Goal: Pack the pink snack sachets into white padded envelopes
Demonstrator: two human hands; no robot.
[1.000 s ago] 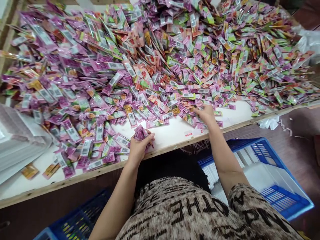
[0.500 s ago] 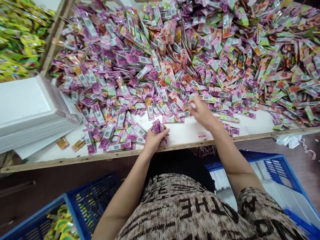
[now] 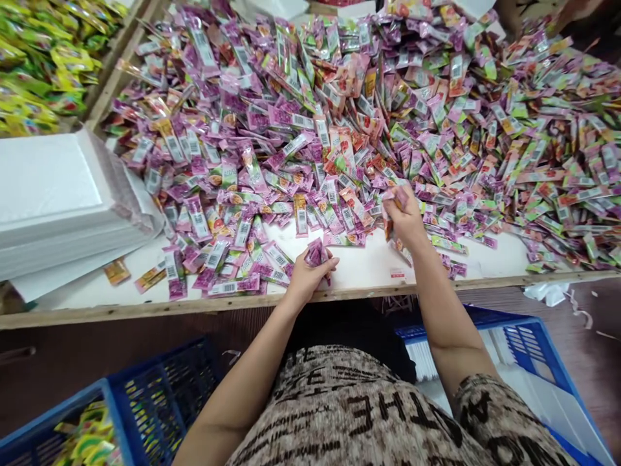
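My left hand point(image 3: 309, 277) is closed around a small bunch of purple stick sachets point(image 3: 316, 252), held just above the table's front edge. Their tops stick up past my thumb. Further right, at the near side of the heap, my right hand point(image 3: 407, 217) grips orange-pink sachets point(image 3: 389, 223) between thumb and fingers; how many cannot be made out. A wide heap of purple, pink and green sachets point(image 3: 272, 129) covers most of the white tabletop point(image 3: 354, 262). Several looser purple sachets point(image 3: 233, 285) lie left of my left hand.
A stack of white sheets or trays point(image 3: 58, 194) stands at the left. Yellow-green packets point(image 3: 53, 65) lie behind a wooden divider point(image 3: 116, 71). Below the wooden table edge point(image 3: 169, 312) are a blue crate point(image 3: 160, 395) at left and another blue crate point(image 3: 543, 356) holding white pieces at right.
My right hand has picked up orange-pink sachets from the heap's near edge and now holds them. My left hand keeps its purple bunch. The view has shifted slightly.
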